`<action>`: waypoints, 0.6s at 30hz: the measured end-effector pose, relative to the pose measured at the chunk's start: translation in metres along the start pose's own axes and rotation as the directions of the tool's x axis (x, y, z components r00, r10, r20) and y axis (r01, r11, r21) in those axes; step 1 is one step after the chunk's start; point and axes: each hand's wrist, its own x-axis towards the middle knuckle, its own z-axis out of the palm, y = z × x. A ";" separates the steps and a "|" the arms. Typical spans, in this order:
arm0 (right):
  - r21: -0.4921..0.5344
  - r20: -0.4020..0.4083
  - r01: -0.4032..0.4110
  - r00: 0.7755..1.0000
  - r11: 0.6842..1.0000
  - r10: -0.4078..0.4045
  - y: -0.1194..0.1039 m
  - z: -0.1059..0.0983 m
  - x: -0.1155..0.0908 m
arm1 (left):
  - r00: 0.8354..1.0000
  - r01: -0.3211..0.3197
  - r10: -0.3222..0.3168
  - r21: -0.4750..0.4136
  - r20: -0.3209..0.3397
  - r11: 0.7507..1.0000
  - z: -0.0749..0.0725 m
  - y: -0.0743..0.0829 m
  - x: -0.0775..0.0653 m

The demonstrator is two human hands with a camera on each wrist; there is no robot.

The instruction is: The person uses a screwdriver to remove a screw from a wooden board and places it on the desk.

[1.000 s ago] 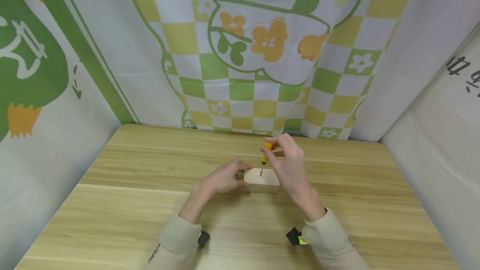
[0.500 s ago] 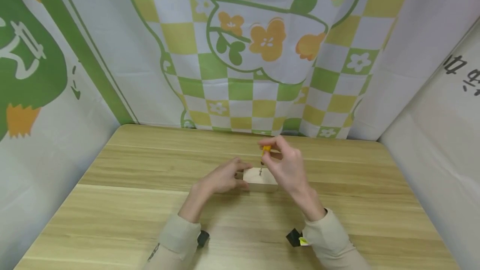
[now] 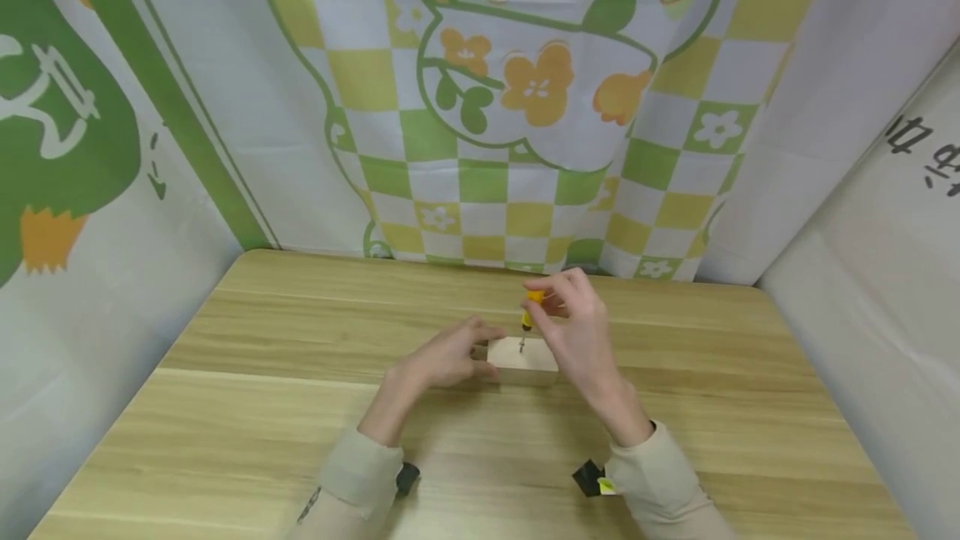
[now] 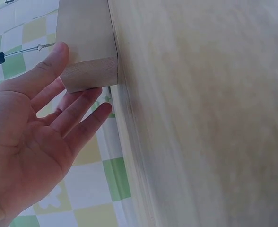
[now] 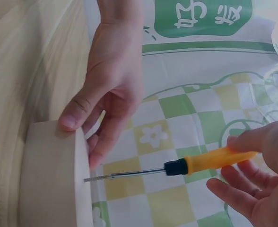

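A pale wooden block lies on the table, and a screw stands upright in its top face, part of its thread showing. My left hand grips the block's left end, thumb on the near side and fingers at the far side. Above the block, my right hand pinches the yellow handle of a screwdriver between thumb and fingers. The screwdriver's shaft runs down to the screw head and appears to meet it. In the left wrist view, the thumb presses the block's edge near its end.
The wood-grain table spreads out on every side of the block. Behind it hangs a checked, flower-printed curtain, with pale fabric walls at both sides. Each wrist carries a small black device.
My right fingers have shifted round the screwdriver handle, dipping and then rising slightly. The left hand and the block stay in place.
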 end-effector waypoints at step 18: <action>0.008 0.016 -0.069 0.998 0.998 0.069 -0.003 -0.004 0.001 | 1.000 -0.002 0.002 0.018 -0.003 1.000 0.001 -0.001 0.000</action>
